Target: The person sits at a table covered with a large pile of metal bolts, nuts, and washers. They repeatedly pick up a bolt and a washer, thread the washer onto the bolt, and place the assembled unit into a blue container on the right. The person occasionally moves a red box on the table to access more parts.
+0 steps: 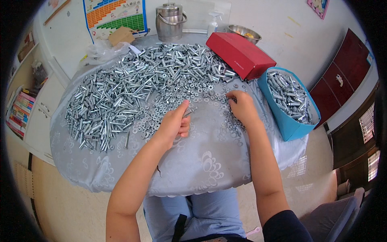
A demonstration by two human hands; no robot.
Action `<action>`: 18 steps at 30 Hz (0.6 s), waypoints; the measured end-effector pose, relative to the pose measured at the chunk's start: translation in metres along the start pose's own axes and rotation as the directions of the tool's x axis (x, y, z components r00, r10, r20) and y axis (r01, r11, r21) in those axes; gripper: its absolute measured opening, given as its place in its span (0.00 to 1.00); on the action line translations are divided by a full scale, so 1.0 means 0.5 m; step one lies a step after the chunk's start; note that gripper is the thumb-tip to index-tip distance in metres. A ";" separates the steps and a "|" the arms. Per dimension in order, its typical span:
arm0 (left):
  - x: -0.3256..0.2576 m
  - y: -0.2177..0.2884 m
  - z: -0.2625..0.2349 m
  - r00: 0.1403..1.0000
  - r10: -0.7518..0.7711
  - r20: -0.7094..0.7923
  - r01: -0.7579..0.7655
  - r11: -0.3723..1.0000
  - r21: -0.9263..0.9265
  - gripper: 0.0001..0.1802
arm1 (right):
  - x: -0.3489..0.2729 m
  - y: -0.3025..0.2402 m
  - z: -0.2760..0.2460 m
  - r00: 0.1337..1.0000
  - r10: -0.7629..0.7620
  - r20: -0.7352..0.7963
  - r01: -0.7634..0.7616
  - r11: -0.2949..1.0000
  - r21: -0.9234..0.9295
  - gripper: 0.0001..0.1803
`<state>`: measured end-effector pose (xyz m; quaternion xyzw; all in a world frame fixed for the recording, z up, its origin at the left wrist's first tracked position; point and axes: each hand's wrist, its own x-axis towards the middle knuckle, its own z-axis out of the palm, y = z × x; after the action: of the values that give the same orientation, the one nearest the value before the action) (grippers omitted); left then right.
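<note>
My left hand (pixel 174 123) is closed around a silver bolt (pixel 189 112), whose end pokes out past the thumb and fingers. Over the right part of the small hardware, my right hand (pixel 242 107) pinches its fingertips together among the washers (pixel 230 117); what lies between them is too small to make out. Loose nuts (pixel 193 86) and washers spread between and beyond both hands. Left of them lies a wide heap of silver bolts (pixel 107 103), and metal sleeves (pixel 177 56) are piled along the far side.
A blue fabric bin (pixel 296 131) full of metal sleeves stands at the right edge, beside a red box (pixel 246 54). At the back are a steel canister (pixel 169 26), a spray bottle (pixel 213 26), a metal bowl (pixel 254 36) and a plastic bag (pixel 105 52). A grey patterned cloth (pixel 201 161) covers the table.
</note>
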<state>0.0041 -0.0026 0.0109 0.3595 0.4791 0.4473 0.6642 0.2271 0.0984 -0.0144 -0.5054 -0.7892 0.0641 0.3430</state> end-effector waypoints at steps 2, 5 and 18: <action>-0.005 0.004 0.008 1.000 0.000 -0.022 0.000 1.000 -0.007 0.29 | 0.002 0.004 0.007 1.000 -0.009 -0.008 0.008 0.999 -0.045 0.10; -0.008 0.007 0.014 1.000 0.004 -0.031 -0.004 1.000 -0.021 0.29 | 0.002 -0.003 0.006 1.000 0.001 0.005 0.000 0.997 -0.072 0.09; -0.005 0.003 0.008 0.998 0.004 -0.060 -0.004 1.000 -0.006 0.29 | -0.008 -0.101 -0.014 0.993 -0.077 0.094 0.015 0.850 0.527 0.08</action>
<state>0.0073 -0.0048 0.0142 0.3447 0.4966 0.4607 0.6499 0.1943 0.0692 0.0117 -0.3692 -0.7716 0.2969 0.4245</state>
